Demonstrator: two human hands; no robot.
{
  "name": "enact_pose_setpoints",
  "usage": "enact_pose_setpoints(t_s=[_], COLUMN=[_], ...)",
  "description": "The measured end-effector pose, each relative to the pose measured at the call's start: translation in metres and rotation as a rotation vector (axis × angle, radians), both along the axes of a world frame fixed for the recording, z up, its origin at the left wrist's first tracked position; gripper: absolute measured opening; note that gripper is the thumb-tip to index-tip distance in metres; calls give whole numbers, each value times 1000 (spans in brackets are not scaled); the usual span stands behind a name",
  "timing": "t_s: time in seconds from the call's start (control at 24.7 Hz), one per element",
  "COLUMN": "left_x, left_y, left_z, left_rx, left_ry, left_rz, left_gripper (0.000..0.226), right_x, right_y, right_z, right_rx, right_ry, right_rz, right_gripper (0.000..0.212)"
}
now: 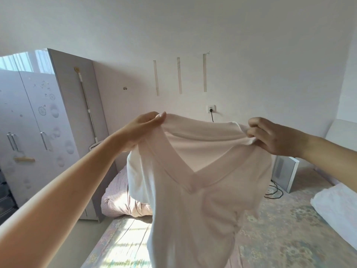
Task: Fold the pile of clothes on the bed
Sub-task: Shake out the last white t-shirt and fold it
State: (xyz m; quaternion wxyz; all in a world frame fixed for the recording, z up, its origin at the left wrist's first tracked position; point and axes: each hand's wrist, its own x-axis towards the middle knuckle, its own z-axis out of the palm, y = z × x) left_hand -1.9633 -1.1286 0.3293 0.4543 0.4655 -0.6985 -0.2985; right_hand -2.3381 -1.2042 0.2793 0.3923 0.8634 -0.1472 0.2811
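1. Fingers (157, 118) of the left hand (143, 128) pinched one shoulder of a pale pink, thin knit V-neck top (197, 200); the thumb lay along the upper edge of the cloth.
2. Curled fingers (255, 128) of the right hand (274, 138) gripped the other shoulder, with fabric bunched inside them.
3. Both arms reached forward at about the same height, so neither hand was clearly nearer to the garment; each held its own corner.
4. Between the two hands the neckline stretched roughly level, and the top hung straight down from them in the air.
5. Its long axis ran vertically, from the shoulders down toward the bed (289, 238) below, which wore a floral, pastel-patterned cover.
6. As a judgement, the coming move turned on this: the garment dangled beneath the fingers and above the bed, so lowering it flat would be the likely way to begin a fold.
7. The top's fabric looked soft, light and slightly sheer, with a wide banded V collar facing the viewer and loose wrinkles near the lower body.
8. One sleeve appeared to fall behind on the left side; the hem ran out of view at the bottom edge.
9. Behind the top lay a rumpled, finely striped pink quilt (116, 202).
10. At the right edge sat a white pillow (336, 207).
11. A grey wardrobe (38, 122) stood at the left.
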Motion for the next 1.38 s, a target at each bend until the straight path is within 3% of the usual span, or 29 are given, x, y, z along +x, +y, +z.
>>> enact_pose_setpoints(t_s=[0.12,0.16,0.24,0.32,0.49,0.57,0.61,0.69,0.81,0.89,1.01,1.18,1.3,1.38], left_x=[21,26,29,28,24,19,16,12,12,16,20,17,16,20], left_y=[1,0,0,-4,-16,-19,-19,-21,-22,-24,-32,-39,-37,-38], left_z=[2,2,2,1,-2,-3,-4,-5,-14,-22,-35,-54,-70,-85], left_rx=[202,223,192,71,-317,-584,-664,-639,-555,-524,-392,-441,-503,-444], left_ry=[-75,-79,-122,-251,-398,-570,-562,-432,-369,-413,-497,-256,-167,-222], left_rz=[-167,-197,-254,-130,335,548,564,523,522,536,494,508,509,460], left_gripper=[99,98,63,37,28,26,25,21,24,30,25,23,22,21], right_x=[9,9,6,7,18,19,18,19,13,8,8,9,5,3], right_y=[2,3,5,8,9,9,7,7,8,8,4,5,11,13], right_z=[2,5,11,11,5,5,5,9,13,8,-13,-21,-23,-35], right_rx=[223,320,575,865,1257,1265,1229,1110,1001,1137,1452,1661,1685,1602], right_ry=[-238,-318,-557,-771,-1035,-942,-842,-708,-821,-915,-731,-934,-1069,-1090], right_rz=[-66,-86,-119,-116,39,4,-54,-146,-86,-29,-209,-35,142,116], right_gripper=[6,4,4,7,14,5,9,17,10,11,18,30,38,35])
